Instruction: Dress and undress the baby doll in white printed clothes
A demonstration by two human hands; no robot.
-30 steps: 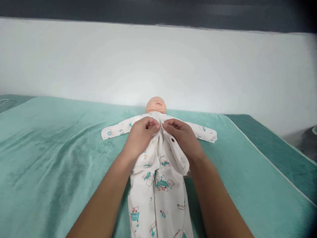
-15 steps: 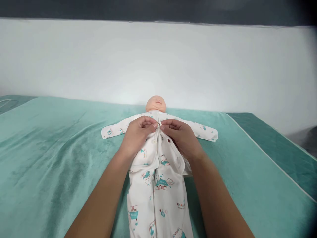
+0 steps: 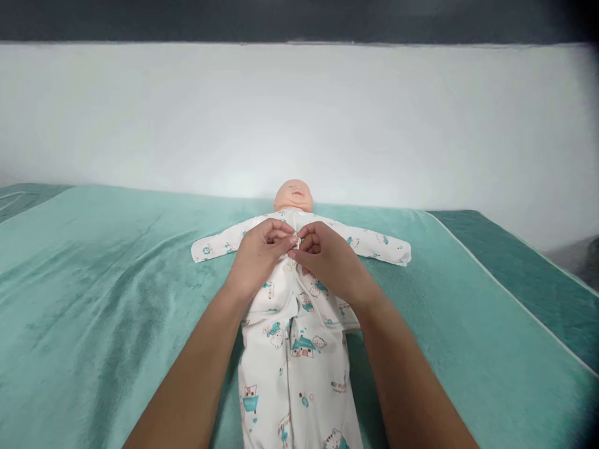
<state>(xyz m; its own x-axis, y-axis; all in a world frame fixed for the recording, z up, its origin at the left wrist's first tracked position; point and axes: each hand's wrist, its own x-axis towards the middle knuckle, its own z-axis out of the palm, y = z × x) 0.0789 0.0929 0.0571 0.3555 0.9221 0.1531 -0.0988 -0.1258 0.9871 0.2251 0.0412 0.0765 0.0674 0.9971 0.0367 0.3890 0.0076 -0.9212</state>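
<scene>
A baby doll (image 3: 294,194) lies on its back, head toward the wall, arms spread. It wears a white romper (image 3: 294,349) printed with teal cartoon animals. Both of my hands meet over the doll's chest. My left hand (image 3: 259,254) pinches the left edge of the romper's front opening with curled fingers. My right hand (image 3: 327,259) pinches the right edge against it, fingertips touching at a small snap. Below the hands the right front flap lies flat on the body.
A teal plush blanket (image 3: 93,299) covers the surface under the doll. A darker teal strip with a white border (image 3: 515,274) runs along the right side. A white wall (image 3: 299,118) rises just behind the doll's head.
My right hand has moved left to the centre line, carrying the folded-back flap across. The flap now lies flat and the opening is drawn together at the chest.
</scene>
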